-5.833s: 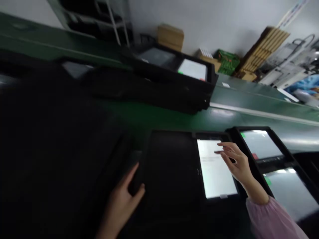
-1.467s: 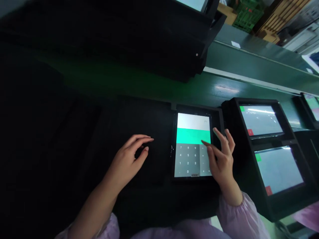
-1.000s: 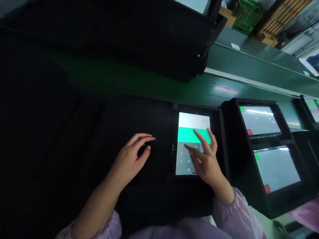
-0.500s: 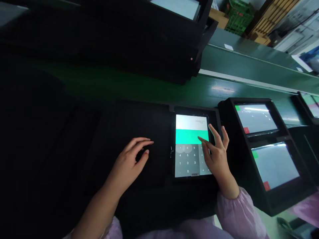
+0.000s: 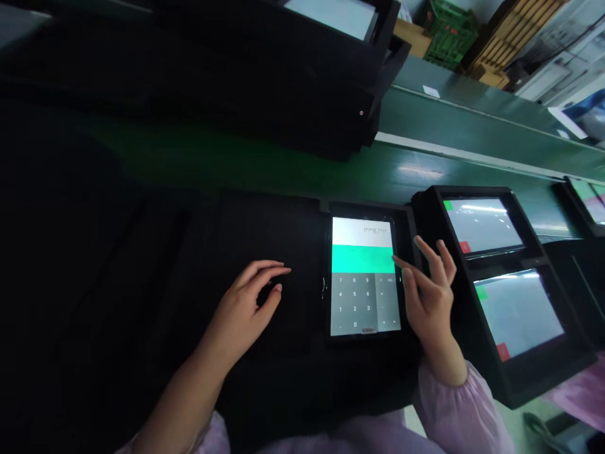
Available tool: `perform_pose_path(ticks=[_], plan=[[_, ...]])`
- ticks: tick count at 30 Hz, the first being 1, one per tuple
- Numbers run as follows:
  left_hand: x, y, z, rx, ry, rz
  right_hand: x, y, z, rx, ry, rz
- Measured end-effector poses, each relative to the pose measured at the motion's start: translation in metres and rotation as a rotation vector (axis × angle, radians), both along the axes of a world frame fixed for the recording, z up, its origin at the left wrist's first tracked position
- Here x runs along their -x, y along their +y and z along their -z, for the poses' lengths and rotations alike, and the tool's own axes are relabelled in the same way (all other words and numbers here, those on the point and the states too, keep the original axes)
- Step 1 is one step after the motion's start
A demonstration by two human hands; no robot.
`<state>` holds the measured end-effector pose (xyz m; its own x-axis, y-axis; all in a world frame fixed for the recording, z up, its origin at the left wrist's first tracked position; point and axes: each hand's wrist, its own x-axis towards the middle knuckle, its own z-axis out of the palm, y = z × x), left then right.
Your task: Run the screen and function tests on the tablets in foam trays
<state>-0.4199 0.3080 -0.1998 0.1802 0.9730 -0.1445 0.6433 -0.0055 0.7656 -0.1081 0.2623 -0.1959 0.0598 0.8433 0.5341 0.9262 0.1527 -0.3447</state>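
Note:
A tablet in a black case (image 5: 363, 277) lies in front of me, its screen showing a calculator with a green band, a grey keypad and a line of digits. My right hand (image 5: 432, 296) hovers at the tablet's right edge, fingers spread, the index fingertip near the green band. My left hand (image 5: 250, 290) rests, slightly curled, on a black panel (image 5: 265, 233) left of the tablet. It grips nothing that I can see. Pink sleeves cover both my forearms.
Black cases with lit screens (image 5: 482, 227) (image 5: 517, 312) stand to the right. A large dark stack of cases (image 5: 227, 82) lies beyond a green workbench strip (image 5: 246, 167). A green crate (image 5: 451, 38) and a wooden pallet (image 5: 505, 38) stand far back. Another person's pink sleeve (image 5: 576, 391) shows at lower right.
My right hand has moved off the keypad to the tablet's right edge, and the digit line on the screen has changed. My left hand has stayed nearly still.

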Motion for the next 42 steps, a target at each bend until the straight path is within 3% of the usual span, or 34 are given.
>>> perform_pose_path(ticks=[5, 14, 27, 42], plan=[[0.001, -0.001, 0.001, -0.020, 0.008, 0.003, -0.013, 0.012, -0.009, -0.011, -0.031, 0.031], [0.002, -0.001, 0.004, -0.044, -0.018, 0.006, 0.020, 0.037, 0.005, 0.015, -0.029, -0.065], [0.003, -0.002, 0.008, -0.051, -0.028, -0.016, 0.016, 0.039, 0.018, 0.108, -0.044, -0.085], [0.004, -0.002, 0.006, -0.044, -0.035, -0.008, 0.015, 0.039, 0.016, 0.144, -0.043, -0.100]])
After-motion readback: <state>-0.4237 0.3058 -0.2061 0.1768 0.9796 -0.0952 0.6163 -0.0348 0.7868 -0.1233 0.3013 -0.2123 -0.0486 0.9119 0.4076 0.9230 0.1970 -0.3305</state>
